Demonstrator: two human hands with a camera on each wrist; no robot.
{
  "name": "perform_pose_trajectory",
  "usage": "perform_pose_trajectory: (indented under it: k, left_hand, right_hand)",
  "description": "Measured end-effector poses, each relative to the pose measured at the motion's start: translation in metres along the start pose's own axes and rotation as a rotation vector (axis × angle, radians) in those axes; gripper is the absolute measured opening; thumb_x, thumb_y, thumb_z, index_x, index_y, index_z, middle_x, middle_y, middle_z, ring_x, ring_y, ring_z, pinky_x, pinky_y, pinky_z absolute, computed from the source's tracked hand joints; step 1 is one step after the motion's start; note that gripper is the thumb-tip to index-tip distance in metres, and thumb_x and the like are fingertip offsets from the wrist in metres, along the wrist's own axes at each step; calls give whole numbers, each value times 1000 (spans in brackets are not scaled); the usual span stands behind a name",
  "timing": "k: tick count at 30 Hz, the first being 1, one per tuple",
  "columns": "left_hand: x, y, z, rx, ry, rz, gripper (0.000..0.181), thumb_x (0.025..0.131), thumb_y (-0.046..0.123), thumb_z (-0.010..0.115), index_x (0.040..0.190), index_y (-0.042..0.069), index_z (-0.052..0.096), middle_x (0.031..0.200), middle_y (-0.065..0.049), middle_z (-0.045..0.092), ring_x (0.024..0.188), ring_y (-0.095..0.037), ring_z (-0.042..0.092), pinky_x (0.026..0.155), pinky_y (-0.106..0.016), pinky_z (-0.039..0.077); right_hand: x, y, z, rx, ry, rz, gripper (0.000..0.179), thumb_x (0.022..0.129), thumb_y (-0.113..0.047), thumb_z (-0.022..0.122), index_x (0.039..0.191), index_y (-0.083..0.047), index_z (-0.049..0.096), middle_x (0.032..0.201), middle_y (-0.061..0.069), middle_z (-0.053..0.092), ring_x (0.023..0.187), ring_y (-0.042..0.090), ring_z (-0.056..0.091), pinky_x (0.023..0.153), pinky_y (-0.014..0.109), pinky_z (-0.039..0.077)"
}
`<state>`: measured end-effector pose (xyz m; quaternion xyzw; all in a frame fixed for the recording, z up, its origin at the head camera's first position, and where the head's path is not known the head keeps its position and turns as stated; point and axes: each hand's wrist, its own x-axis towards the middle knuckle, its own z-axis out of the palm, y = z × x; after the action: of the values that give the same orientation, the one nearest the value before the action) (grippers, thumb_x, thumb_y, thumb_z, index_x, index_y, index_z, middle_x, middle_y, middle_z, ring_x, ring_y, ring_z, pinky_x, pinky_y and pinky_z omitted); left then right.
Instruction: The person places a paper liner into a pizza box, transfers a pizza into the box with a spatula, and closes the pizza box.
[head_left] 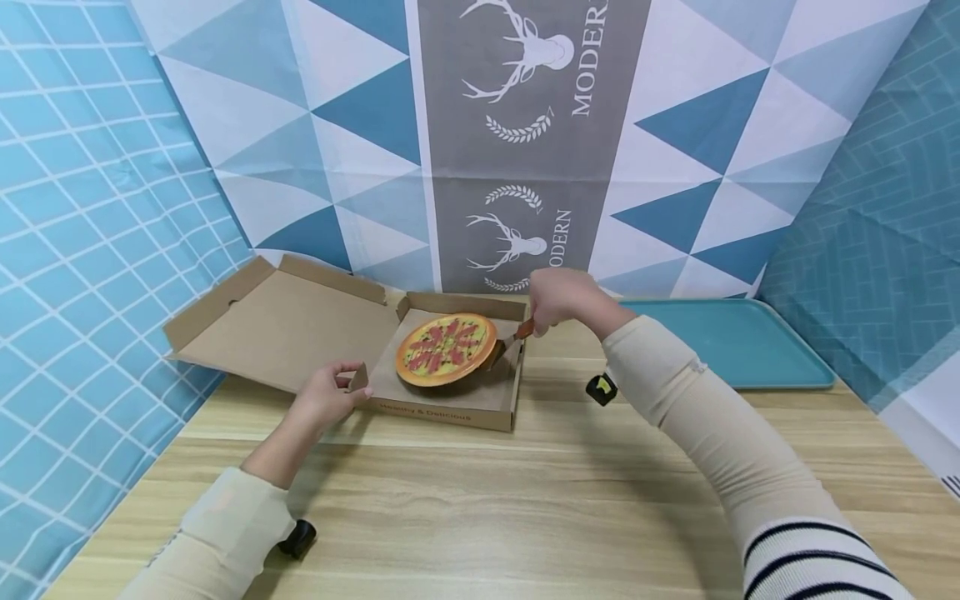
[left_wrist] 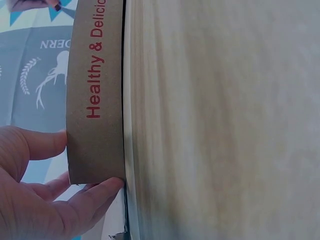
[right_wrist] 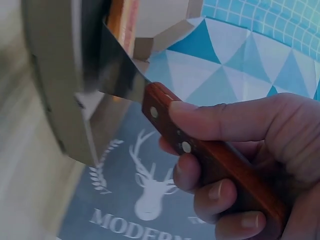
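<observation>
Pizza (head_left: 446, 348) tilted on spatula (right_wrist: 161, 116), left of right hand (head_left: 561, 296).

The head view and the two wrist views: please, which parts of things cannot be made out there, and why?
Head: the front end of the spatula is hidden under the pizza.
Head: most of its handle is covered by the right hand.
Head: part of the teal tray is behind the right sleeve.
Left wrist: the box lettering is cut off by the top edge.
Right wrist: most of the pizza is out of frame.
</observation>
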<state>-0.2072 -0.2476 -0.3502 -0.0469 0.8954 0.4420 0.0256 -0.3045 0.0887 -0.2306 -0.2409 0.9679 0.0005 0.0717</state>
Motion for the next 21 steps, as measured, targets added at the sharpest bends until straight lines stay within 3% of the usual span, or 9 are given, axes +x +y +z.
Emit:
perform_pose_trajectory:
  k: [5, 10, 21]
  left_hand:
    - [0, 0, -1, -7, -5, -1, 57, 95, 12, 63, 143, -7, 38, 131, -36, 48, 113, -43, 55, 88, -47, 50]
    - [0, -1, -1, -7, -11, -4, 59, 95, 13, 64, 144, -6, 37, 134, -37, 45, 117, -47, 51, 93, -53, 46]
    - [0, -2, -2, -17, -15, -3, 59, 95, 13, 63, 144, -6, 36, 134, -37, 44, 116, -47, 52, 91, -51, 48]
  right_hand:
    - [5, -14, -25, -85, -71, 53, 21, 73, -20, 80, 61, -14, 64, 61, 1, 61, 55, 15, 47, 51, 33, 39]
    - [4, -18, -37, -155, -117, 72, 19, 76, -23, 81, 65, -12, 69, 58, 0, 61, 51, 14, 46, 52, 32, 39]
    - [-6, -13, -51, -163, -179, 82, 21, 78, -18, 79, 63, -13, 64, 55, 0, 56, 47, 13, 47, 50, 32, 42]
